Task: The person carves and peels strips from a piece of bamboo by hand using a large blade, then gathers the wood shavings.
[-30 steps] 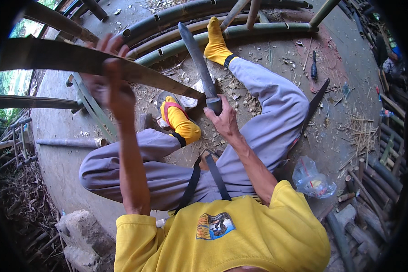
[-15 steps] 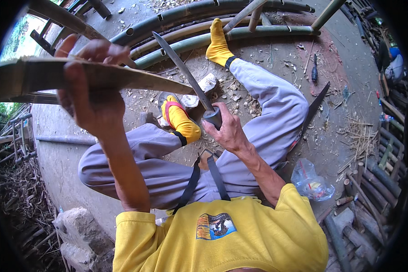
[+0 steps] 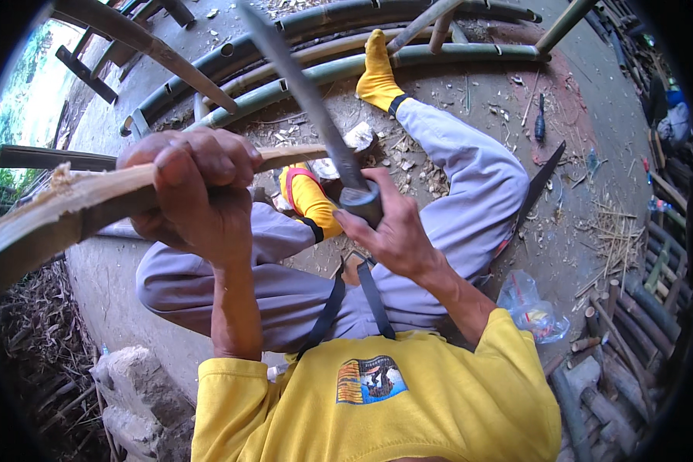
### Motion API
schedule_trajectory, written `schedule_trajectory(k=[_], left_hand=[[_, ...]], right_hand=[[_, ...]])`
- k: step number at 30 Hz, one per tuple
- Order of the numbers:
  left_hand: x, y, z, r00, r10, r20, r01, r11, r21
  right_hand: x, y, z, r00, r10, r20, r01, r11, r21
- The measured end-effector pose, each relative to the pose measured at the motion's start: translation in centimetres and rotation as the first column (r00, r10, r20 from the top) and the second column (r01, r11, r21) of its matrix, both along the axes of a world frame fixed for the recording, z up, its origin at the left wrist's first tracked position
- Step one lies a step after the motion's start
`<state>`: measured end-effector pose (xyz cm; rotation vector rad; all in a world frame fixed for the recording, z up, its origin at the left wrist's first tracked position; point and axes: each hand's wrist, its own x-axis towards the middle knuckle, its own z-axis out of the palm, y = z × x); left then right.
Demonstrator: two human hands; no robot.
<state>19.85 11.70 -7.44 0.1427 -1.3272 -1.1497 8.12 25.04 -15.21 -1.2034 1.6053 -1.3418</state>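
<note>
My left hand (image 3: pixel 196 192) is closed in a fist around a split bamboo strip (image 3: pixel 77 212). The strip slants across the left side, its near end at the left edge and its far end passing behind the knife. Its pale inner face is ragged, with splinters near the hand. In my right hand (image 3: pixel 399 231) is the thick round handle of a long knife (image 3: pixel 308 96), blade pointing up and away. The blade crosses in front of the strip's far end; whether they touch I cannot tell.
I sit on a chip-strewn floor, legs (image 3: pixel 470 169) spread. A bamboo frame (image 3: pixel 331 73) lies ahead. Right of my leg are a dark pointed blade (image 3: pixel 544 181), a dark-handled tool (image 3: pixel 540 119) and a plastic bag (image 3: pixel 531 308). Stacked bamboo (image 3: pixel 647 308) lines the right; a rock (image 3: pixel 142 393) sits lower left.
My left hand has moved right and down, and its fingers have closed around the bamboo strip. The strip has turned, showing its pale inner face. The knife blade has lifted closer to view.
</note>
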Motion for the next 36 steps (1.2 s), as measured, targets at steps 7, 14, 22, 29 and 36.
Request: schedule_trajectory(k=[7, 14, 22, 29, 36], left_hand=[[-0.2, 0.6, 0.1, 0.999, 0.034, 0.018, -0.033, 0.998, -0.047], [0.9, 1.0, -0.2, 0.999, 0.039, 0.002, -0.039, 0.998, -0.05], [2.3, 1.3, -0.4, 0.999, 0.044, -0.013, -0.045, 0.998, -0.05], [1.9, 2.1, -0.9, 0.999, 0.034, -0.005, -0.034, 0.997, -0.066], [3.5, 0.7, -1.0, 0.999, -0.038, 0.011, 0.038, 0.999, -0.006]], right_hand=[[0.0, -1.5, -1.7, 0.994, 0.086, -0.07, -0.082, 0.995, 0.057], [1.1, -0.8, 2.1, 0.999, -0.005, -0.053, -0.006, 0.98, -0.2], [1.0, -0.8, -1.1, 0.982, 0.162, -0.094, -0.147, 0.978, 0.147], [-0.3, -1.7, -8.6, 0.918, 0.066, -0.392, 0.064, 0.949, 0.309], [1.6, -1.7, -6.4, 0.955, 0.014, -0.296, 0.044, 0.981, 0.19]])
